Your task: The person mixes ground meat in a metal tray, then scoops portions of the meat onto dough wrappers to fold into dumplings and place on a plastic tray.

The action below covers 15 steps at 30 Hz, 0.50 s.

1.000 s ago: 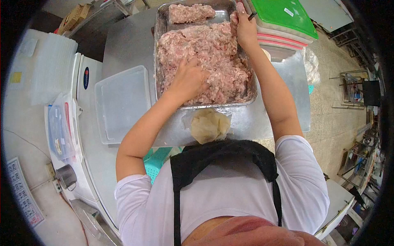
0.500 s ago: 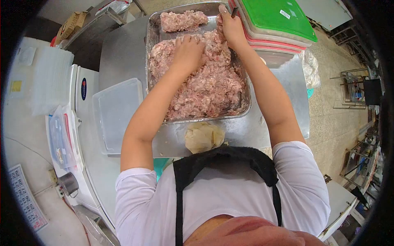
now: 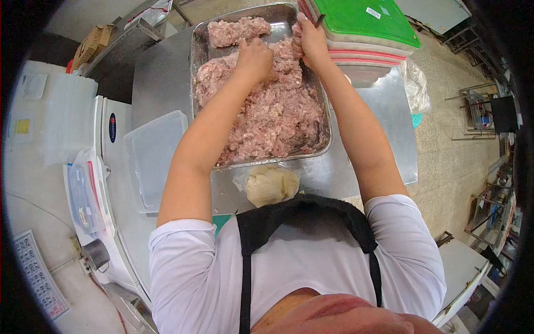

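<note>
A deep metal tray (image 3: 194, 72) holds a large mass of pinkish minced meat (image 3: 267, 122), with a separate log of minced meat (image 3: 238, 32) at its far end. My left hand (image 3: 256, 60) is over the meat, palm down, fingers bent and drawn together; what they hold, if anything, is hidden. At the tray's far right edge, my right hand (image 3: 311, 42) is closed around a tool whose thin dark handle (image 3: 320, 20) sticks out; its other end is hidden. Against the tray's near side sits a pale yellowish stack of thin sheets (image 3: 271, 185) in clear plastic.
To the right of the tray stand stacked plastic boxes with a green lid (image 3: 361, 25) on top. A clear plastic lid (image 3: 153, 161) lies on the left of the metal table (image 3: 381, 133). A clear plastic bag (image 3: 414, 86) is by the right edge.
My left hand has lifted slightly off the meat and its fingers have drawn together. My right hand stays at the tray's edge, fingers turned inward. The whole view has shifted a little.
</note>
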Available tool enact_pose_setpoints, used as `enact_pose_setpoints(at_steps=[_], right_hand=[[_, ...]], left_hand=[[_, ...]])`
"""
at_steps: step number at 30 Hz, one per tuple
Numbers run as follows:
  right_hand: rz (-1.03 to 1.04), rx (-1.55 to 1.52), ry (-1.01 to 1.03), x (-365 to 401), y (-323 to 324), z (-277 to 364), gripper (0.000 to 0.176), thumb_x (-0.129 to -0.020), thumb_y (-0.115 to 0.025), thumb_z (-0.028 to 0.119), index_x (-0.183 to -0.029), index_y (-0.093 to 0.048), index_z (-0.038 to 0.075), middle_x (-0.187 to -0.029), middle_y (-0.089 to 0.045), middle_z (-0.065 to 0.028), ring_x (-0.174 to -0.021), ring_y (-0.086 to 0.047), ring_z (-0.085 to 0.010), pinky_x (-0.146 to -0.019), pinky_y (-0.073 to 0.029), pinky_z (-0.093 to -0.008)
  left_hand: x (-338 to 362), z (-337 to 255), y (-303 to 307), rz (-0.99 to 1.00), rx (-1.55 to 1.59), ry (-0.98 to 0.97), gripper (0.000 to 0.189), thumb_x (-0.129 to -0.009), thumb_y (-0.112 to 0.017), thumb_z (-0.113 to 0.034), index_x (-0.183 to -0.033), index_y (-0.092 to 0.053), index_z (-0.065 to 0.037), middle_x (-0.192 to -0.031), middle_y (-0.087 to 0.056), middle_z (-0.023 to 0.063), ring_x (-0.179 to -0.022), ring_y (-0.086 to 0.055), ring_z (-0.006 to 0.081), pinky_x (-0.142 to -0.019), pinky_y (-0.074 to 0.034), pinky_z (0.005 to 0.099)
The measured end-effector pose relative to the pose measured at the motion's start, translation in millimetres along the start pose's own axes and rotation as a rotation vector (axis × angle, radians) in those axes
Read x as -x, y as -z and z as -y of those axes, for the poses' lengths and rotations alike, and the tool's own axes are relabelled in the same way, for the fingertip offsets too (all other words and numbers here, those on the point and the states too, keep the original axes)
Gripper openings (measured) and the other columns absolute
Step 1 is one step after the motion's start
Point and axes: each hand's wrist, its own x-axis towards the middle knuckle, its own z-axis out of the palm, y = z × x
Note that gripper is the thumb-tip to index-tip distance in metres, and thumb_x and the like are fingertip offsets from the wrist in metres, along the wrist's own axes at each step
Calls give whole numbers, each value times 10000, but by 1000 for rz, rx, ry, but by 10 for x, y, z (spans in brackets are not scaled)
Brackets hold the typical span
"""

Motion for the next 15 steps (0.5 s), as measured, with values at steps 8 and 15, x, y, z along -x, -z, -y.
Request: enact_pose_setpoints(at_steps=[8, 15], right_hand=[[181, -615, -22, 919, 440, -271, 368, -902, -583, 307, -619, -430, 128, -560, -388, 46, -480, -367, -77, -435, -267, -256], [160, -272, 145, 1397, 284, -139, 286, -945, -521, 248, -701, -498, 100, -605, -416, 65, -525, -381, -47, -471, -289, -234]], left_hand=[[138, 1, 60, 23, 40, 1, 459, -734, -725, -453, -1012, -689, -90, -1084, -644, 70, -1165, -486, 244, -983, -343, 534], [605, 285, -6, -69, 86, -136, 385, -792, -697, -282, -1162, -647, -189, -1266, -565, 78, -1298, -394, 285, -1053, -304, 535]])
